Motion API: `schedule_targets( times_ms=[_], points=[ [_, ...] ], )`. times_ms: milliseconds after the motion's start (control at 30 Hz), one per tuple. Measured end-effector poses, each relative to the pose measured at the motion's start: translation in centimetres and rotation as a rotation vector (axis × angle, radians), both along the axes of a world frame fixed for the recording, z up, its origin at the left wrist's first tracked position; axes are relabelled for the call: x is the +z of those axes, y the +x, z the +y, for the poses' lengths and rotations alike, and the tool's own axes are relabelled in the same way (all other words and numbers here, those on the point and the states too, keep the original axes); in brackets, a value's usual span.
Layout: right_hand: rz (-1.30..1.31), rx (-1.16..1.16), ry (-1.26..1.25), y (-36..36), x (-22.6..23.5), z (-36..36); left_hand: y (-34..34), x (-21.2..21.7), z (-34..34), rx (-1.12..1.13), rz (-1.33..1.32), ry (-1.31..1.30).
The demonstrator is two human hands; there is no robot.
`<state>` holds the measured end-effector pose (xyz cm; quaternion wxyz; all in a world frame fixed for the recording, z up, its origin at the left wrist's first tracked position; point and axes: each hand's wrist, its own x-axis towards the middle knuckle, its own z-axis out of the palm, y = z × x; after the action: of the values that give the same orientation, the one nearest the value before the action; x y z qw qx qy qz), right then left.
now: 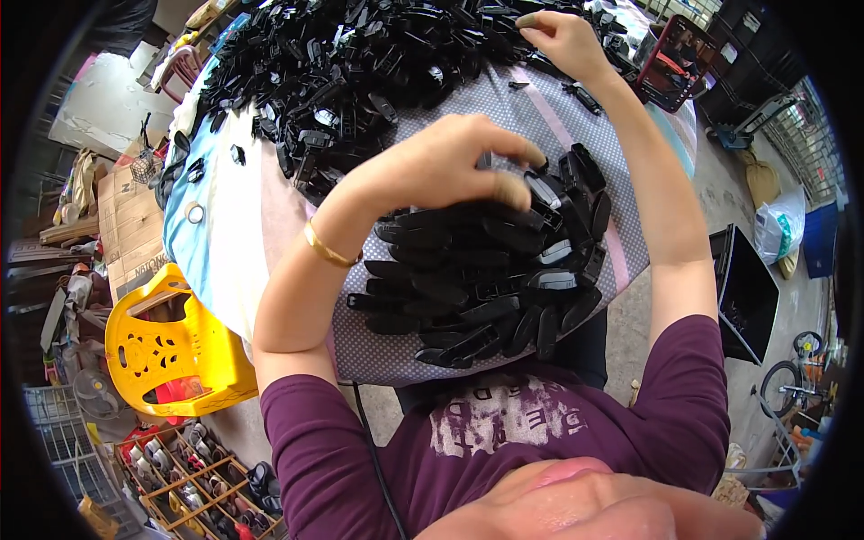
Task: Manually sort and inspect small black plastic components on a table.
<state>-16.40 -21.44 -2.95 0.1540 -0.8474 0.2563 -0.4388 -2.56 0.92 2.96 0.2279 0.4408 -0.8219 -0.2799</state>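
Note:
My left hand (441, 166), with a gold bangle at its wrist, hovers over the nearer pile of long black plastic pieces (477, 297). Its thumb and forefinger, their tips covered in tan, are curved and apart, with nothing plainly held. Just beyond the fingertips lies a piece with a silvery part (544, 191). At the far pile of loose black plastic pieces (315, 63), my right hand (567, 43) has thumb and finger brought close in a pinch. Whatever is between those tips is too small to make out. Nearer pieces lie in rough rows.
A patterned cloth (432, 117) covers the round table. A phone-like screen (677, 63) stands at its far right edge. A tape ring (194, 212) lies at left. Beside the table are a yellow plastic chair (180, 346) and a dark flat panel (749, 292). A cable runs past my left arm.

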Motion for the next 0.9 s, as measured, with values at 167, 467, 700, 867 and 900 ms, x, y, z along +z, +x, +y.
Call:
schedule_targets(
  times_ms=[167, 467, 700, 867, 900],
  points=[
    [0.047, 0.057, -0.221, 2.9, 1.1, 2.5, 4.6, -5.1, -3.4, 0.588, -0.411, -0.632],
    [0.458, -0.226, -0.205, 6.3, 1.8, 2.9, 4.9, -6.3, -4.3, 0.659, -0.665, -0.587],
    [0.416, -0.258, -0.217, 5.7, 2.7, 3.7, 4.2, -4.7, -3.1, 0.496, -0.273, -0.463],
    [-0.026, 0.138, 0.173, 3.2, 2.7, 4.8, 5.2, -4.0, -3.3, 0.523, 0.504, 0.050],
    [-0.028, 0.142, 0.173, 3.1, 3.7, 6.3, 5.7, -4.0, -3.3, 0.513, 0.622, 0.139]
  ],
)
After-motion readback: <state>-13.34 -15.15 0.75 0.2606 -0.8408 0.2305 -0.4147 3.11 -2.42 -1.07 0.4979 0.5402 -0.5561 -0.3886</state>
